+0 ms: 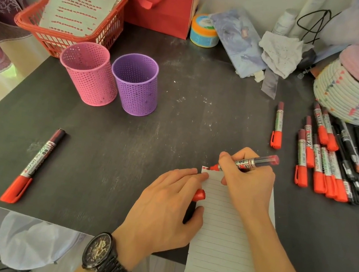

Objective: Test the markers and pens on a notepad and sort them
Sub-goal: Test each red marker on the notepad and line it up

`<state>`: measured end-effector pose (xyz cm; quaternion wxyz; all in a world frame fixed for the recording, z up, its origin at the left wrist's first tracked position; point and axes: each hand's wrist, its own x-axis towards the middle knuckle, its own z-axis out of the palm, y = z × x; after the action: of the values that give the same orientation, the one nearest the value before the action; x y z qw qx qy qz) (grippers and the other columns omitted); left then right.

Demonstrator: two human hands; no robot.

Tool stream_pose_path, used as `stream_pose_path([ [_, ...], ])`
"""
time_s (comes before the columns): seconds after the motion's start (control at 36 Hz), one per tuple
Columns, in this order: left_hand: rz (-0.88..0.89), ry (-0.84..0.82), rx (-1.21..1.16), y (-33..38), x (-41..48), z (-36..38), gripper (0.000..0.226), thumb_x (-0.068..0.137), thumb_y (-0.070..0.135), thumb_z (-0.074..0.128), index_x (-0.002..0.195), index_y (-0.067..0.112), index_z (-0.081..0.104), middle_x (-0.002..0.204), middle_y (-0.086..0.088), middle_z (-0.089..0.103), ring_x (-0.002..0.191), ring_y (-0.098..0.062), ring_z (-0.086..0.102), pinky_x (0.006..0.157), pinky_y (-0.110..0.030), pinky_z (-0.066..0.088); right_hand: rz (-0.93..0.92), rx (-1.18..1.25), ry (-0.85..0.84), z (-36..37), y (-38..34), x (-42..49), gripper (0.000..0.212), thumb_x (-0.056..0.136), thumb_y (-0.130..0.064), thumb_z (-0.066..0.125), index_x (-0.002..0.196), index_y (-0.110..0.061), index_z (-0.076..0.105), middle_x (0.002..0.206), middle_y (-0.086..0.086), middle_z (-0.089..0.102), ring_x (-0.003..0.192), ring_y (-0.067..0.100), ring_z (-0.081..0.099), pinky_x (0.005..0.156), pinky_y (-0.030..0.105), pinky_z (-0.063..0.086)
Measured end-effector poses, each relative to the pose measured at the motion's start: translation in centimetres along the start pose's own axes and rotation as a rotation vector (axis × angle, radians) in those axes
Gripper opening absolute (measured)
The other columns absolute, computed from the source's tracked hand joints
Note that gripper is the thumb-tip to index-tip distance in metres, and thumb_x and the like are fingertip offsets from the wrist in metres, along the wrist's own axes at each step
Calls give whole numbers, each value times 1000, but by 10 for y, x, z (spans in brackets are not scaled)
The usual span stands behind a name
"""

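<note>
Two perforated cups, a pink cup (89,73) and a purple cup (135,83), stand upright side by side on the tabletop (176,116); their bottoms are hidden from this angle. Behind them a red basket (110,30) holds paper sheets (81,9) covered with red marks.

The right hand (248,183) grips an uncapped red marker (256,162). Its long axis runs left to right, and its tip points left onto the top-left corner of the lined notepad (222,247). The left hand (168,206) presses that corner with straight fingers, while its thumb pinches a red cap (199,194), which is partly hidden. The lower end of the notepad is cut off by the frame. More red markers (323,166) lie in a pile at the right.
</note>
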<state>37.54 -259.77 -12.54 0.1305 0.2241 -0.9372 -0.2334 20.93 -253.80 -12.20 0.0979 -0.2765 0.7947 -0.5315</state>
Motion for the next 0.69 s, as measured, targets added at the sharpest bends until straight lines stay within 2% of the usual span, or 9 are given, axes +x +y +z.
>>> stream_pose_path([
  [0.14,-4,7,16,0,0,1,43,88,44,56,126,24,58,132,13,60,128,-3,46,110,-18,23,41,146,62,-6,-1,3,30,89,-17,70,63,-16,57,46,-2,58,44,3,57,52,11,45],
  [0.22,-7,17,32,-1,0,2,46,88,47,56,128,26,58,132,13,61,126,-4,46,109,-20,23,60,258,74,-13,-2,5,32,90,-20,70,61,-22,57,46,-1,56,44,4,54,51,17,47],
  [0.31,-9,13,54,-2,-1,3,51,90,49,53,135,27,54,135,12,59,127,-5,47,109,-21,20,95,341,30,-18,-8,3,34,90,-26,72,59,-26,58,46,-2,54,43,7,50,47,19,44],
  [0.42,-2,7,62,-3,-2,2,52,93,50,47,140,29,49,139,12,56,129,-6,47,109,-21,19,192,478,26,-32,-18,-3,31,89,-41,74,66,-25,62,50,0,53,41,8,44,41,18,37],
  [0.5,-8,21,58,-3,-3,3,50,94,53,45,141,32,46,141,13,55,129,-5,47,109,-19,18,237,586,15,-45,-23,-19,24,94,-37,68,72,-27,69,57,1,58,46,10,48,43,20,38],
  [0.56,-17,25,51,-3,-5,3,52,94,56,42,142,35,43,143,14,53,130,-5,47,108,-16,13,300,727,-26,-55,-27,-34,22,95,-36,64,82,-22,76,66,6,65,52,13,52,46,22,42],
  [0.61,-24,26,38,-4,-7,3,53,93,57,43,142,37,40,143,17,51,129,-3,46,106,-12,12,350,810,-71,-65,-30,-50,30,87,-40,62,93,-16,79,79,13,71,54,16,55,48,23,46],
  [0.69,-39,35,-32,-5,-9,-1,48,90,56,45,135,41,42,132,27,53,121,2,46,99,-5,21,378,875,-88,-78,-32,-74,39,81,-36,61,102,-8,78,91,22,73,56,20,56,49,26,48],
])
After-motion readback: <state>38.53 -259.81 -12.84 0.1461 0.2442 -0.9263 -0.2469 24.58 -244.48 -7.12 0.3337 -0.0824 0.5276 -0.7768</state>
